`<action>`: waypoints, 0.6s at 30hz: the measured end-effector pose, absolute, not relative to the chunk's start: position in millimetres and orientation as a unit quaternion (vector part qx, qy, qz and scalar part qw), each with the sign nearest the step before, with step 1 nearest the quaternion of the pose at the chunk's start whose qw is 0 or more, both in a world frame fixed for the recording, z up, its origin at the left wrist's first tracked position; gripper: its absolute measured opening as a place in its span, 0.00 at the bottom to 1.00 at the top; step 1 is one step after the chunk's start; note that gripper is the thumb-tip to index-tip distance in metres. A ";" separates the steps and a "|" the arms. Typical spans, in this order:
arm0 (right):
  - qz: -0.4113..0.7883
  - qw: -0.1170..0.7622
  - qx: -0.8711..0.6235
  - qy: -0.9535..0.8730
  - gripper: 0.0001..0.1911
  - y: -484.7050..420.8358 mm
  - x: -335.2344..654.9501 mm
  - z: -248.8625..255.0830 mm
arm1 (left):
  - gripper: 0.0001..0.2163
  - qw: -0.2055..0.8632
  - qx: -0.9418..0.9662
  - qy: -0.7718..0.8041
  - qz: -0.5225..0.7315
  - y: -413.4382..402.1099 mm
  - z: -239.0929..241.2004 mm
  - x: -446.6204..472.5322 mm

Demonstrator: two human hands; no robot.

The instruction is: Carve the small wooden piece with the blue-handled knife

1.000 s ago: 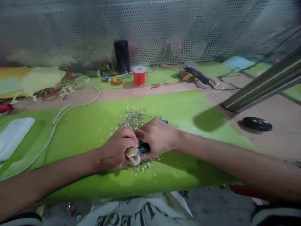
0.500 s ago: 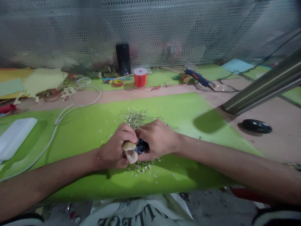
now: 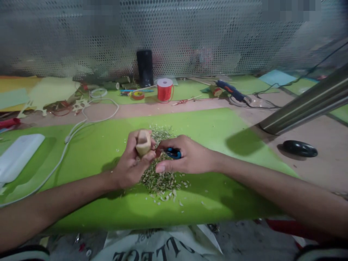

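Note:
My left hand point(image 3: 133, 163) is closed round a short piece of bamboo point(image 3: 144, 142), pale tan, with a hollow cut into the end facing me. My right hand point(image 3: 190, 154) grips a small blue-and-black knife point(image 3: 174, 152), its handle lying between thumb and fingers. What shows of the blade points left at the bamboo piece, and the fingers partly hide it. The two hands are close together, with the knife just right of the bamboo. Below and behind them, a heap of pale shavings point(image 3: 160, 181) lies on the green mat point(image 3: 95, 152).
A red thread spool point(image 3: 164, 91), a tape roll point(image 3: 137, 95) and a dark phone point(image 3: 145, 68) stand at the back. The blue glue gun point(image 3: 231, 90) lies back right. A metal post point(image 3: 301, 105) and a black mouse point(image 3: 300, 148) are at right, a white power bank point(image 3: 20, 156) at left.
My left hand has risen and turned the bamboo piece so its hollow end tilts upward. My right hand has drawn the knife slightly away, and its thumb is now extended.

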State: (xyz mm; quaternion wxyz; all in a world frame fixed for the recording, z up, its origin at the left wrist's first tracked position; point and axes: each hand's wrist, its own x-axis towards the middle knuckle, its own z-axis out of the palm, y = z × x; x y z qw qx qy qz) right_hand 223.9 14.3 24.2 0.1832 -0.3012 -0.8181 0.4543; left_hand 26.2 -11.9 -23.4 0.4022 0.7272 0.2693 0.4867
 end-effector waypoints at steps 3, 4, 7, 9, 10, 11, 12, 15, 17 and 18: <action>0.475 0.242 -0.300 -0.791 0.21 14.2 225.5 26.2 | 0.12 0.519 0.626 0.289 0.504 -6.6 -27.1 23.4; 0.480 0.258 -0.306 -0.780 0.21 14.6 225.4 26.0 | 0.13 0.548 0.603 0.270 0.513 -4.8 -28.2 22.6; 0.499 0.281 -0.324 -0.753 0.19 18.4 224.2 21.6 | 0.12 0.610 0.565 0.227 0.506 -2.4 -29.5 21.2; 0.503 0.296 -0.327 -0.743 0.19 22.2 223.5 16.6 | 0.12 0.642 0.548 0.217 0.490 -3.2 -28.7 21.0; 0.497 0.304 -0.330 -0.743 0.18 24.2 223.4 14.0 | 0.12 0.654 0.540 0.217 0.484 -3.8 -28.2 20.9; 0.489 0.311 -0.334 -0.744 0.18 25.9 223.4 11.7 | 0.13 0.662 0.532 0.220 0.481 -4.4 -27.7 20.9; 0.478 0.317 -0.339 -0.746 0.17 27.4 223.6 9.8 | 0.13 0.666 0.526 0.221 0.480 -4.9 -27.3 20.9; 0.445 0.331 -0.348 -0.756 0.17 29.4 224.3 6.8 | 0.14 0.665 0.530 0.215 0.481 -5.4 -26.8 21.2; 0.431 0.337 -0.345 -0.762 0.17 29.4 224.7 6.6 | 0.14 0.661 0.541 0.208 0.477 -5.4 -26.8 21.4; 0.428 0.337 -0.343 -0.765 0.17 29.2 224.7 6.7 | 0.14 0.661 0.544 0.206 0.474 -5.5 -27.0 21.6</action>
